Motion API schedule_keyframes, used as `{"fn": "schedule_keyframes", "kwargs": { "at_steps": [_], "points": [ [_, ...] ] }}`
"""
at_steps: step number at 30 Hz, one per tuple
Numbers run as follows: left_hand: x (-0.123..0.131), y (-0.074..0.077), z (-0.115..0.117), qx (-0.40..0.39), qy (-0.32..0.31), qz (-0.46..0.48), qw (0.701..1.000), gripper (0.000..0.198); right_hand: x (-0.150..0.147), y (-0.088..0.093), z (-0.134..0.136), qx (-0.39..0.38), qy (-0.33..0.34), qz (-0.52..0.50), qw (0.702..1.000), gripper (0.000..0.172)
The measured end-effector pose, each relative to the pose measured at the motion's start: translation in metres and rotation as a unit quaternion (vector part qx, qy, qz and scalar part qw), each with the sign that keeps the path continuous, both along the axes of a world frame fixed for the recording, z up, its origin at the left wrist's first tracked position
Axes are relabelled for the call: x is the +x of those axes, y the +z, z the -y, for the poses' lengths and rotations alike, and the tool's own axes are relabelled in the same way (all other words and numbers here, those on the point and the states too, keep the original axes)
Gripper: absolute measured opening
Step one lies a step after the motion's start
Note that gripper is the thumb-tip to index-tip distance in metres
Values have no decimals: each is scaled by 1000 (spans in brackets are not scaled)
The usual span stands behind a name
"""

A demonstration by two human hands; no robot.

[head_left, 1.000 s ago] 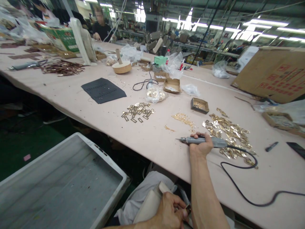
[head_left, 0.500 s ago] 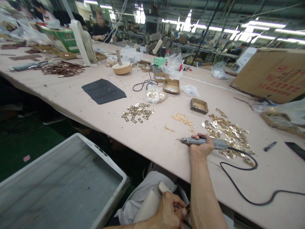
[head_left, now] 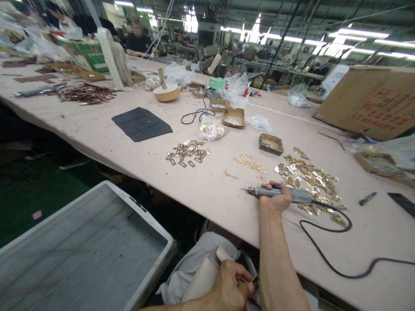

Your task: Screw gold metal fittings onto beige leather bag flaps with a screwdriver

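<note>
My right hand [head_left: 276,196] is wrapped round a grey electric screwdriver [head_left: 300,195], whose tip points left just above the table [head_left: 207,194]. Small gold screws [head_left: 248,163] lie scattered beyond the tip, and gold metal plates [head_left: 311,177] are spread behind and right of the hand. Low in the view, my left hand [head_left: 231,285] is closed at my lap on a small dark metallic piece [head_left: 255,283], partly hidden by the fingers. A beige item [head_left: 202,280] rests on my lap beside that hand.
A grey plastic bin [head_left: 94,255] stands at the lower left. On the table are gold frames [head_left: 188,151], a black sheet [head_left: 142,124], a small screw box [head_left: 271,144] and a large carton [head_left: 369,101]. The screwdriver's black cable [head_left: 324,259] loops at right. A person [head_left: 138,39] sits across.
</note>
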State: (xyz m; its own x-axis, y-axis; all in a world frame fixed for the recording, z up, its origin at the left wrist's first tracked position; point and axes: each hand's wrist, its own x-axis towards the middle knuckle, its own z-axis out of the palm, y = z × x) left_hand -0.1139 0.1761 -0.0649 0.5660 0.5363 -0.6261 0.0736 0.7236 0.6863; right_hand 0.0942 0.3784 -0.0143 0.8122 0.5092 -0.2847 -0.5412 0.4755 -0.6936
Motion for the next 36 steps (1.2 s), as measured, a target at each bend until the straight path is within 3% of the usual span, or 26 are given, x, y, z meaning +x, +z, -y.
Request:
{"fn": "schedule_keyframes", "kwargs": {
  "at_steps": [3,10,15,19,23,27,30,36],
  "points": [
    [1,2,-1,44,-21,-31,998,22,0,0,0,0,-1,1,1000,15],
    [0,-4,5,62,-6,-8,998,30,1,2,2,10,11,-5,1000,15],
    [3,-4,4,65,-12,-2,998,23,3,24,17,37,24,-40,998,11],
    [2,6,3,76,-14,20,997,26,3,51,61,64,25,-18,997,11],
    [4,11,4,79,-7,36,996,27,0,64,130,56,28,36,997,13],
    [10,13,10,65,2,36,997,30,-18,63,204,-5,12,93,996,12],
    [14,16,15,64,10,27,998,31,-36,57,245,-36,-8,142,989,11],
    [20,20,24,79,10,2,997,32,-60,45,275,-62,-45,225,971,8]
  ]
}}
